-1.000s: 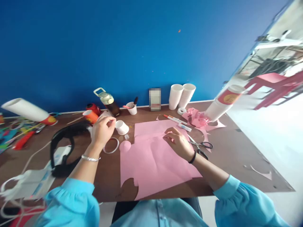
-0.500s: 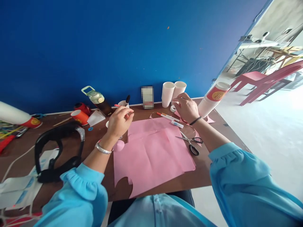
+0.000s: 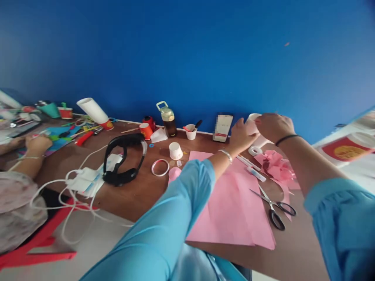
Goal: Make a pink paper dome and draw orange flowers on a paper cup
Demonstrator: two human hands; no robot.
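Observation:
My left hand (image 3: 242, 136) is closed at the stacked white paper cups (image 3: 254, 116), its fingers against their side. My right hand (image 3: 275, 127) curls over the cups from the right, its fingertips partly hidden, so what they grip cannot be made out. Below the hands lie a roll of white tape (image 3: 255, 150), crumpled pink paper (image 3: 278, 168), pens (image 3: 249, 162) and a glue stick (image 3: 256, 174). Scissors (image 3: 275, 207) with black handles rest partly open beside the large pink sheets (image 3: 231, 218).
Left of the sheets stand an upturned white cup (image 3: 175, 151), a paper ring (image 3: 160, 167) and a black headset (image 3: 124, 177). A bottle (image 3: 168, 119), pen cup (image 3: 191, 132) and phone (image 3: 223, 128) line the wall. At far left, a co-worker's hand (image 3: 38, 144) works among craft supplies.
The view has turned left, bringing the co-worker into sight. My left hand has crossed rightward from above the sheets to the cup stacks, and my right hand stays by the cups.

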